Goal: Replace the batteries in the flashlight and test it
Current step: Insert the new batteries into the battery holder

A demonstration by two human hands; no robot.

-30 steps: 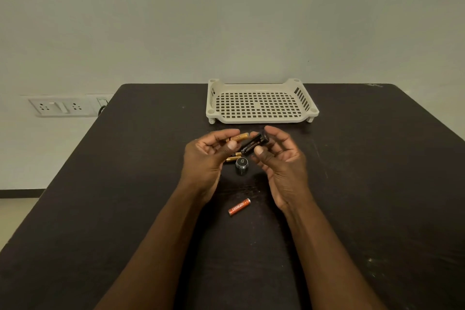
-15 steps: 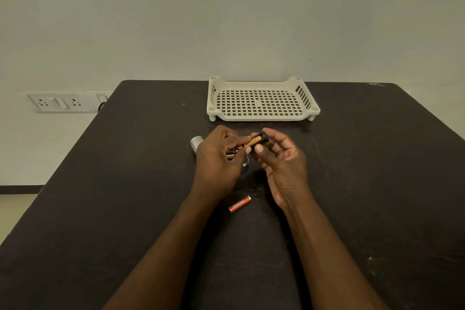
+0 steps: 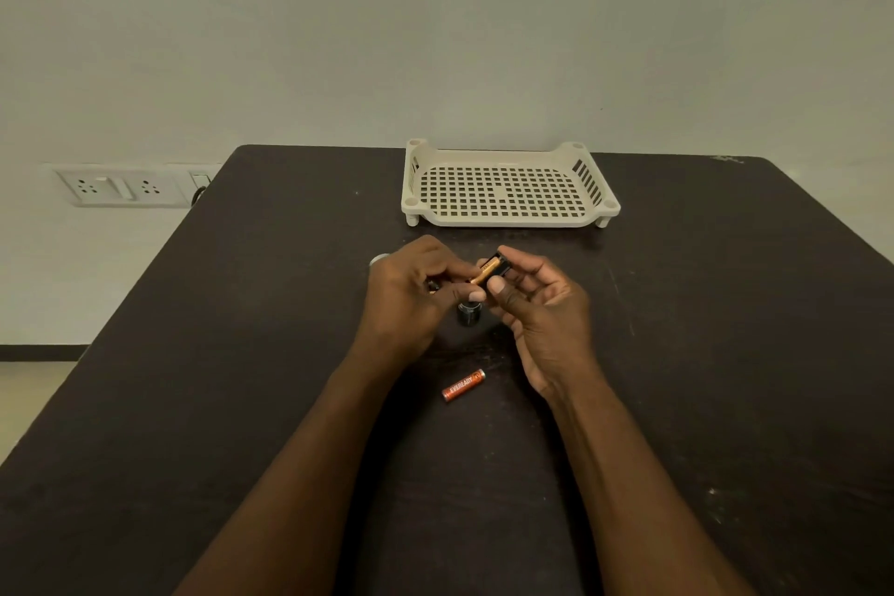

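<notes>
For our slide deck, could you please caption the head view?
Both hands fit a gold battery into a black holder; a red battery lies on the table.

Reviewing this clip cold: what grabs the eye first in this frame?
Both hands meet at the middle of the dark table: the right hand holds a black battery holder while the left hand pinches a gold battery at it. Nearer the person lies an orange battery; a white perforated tray sits at the far edge.
</notes>
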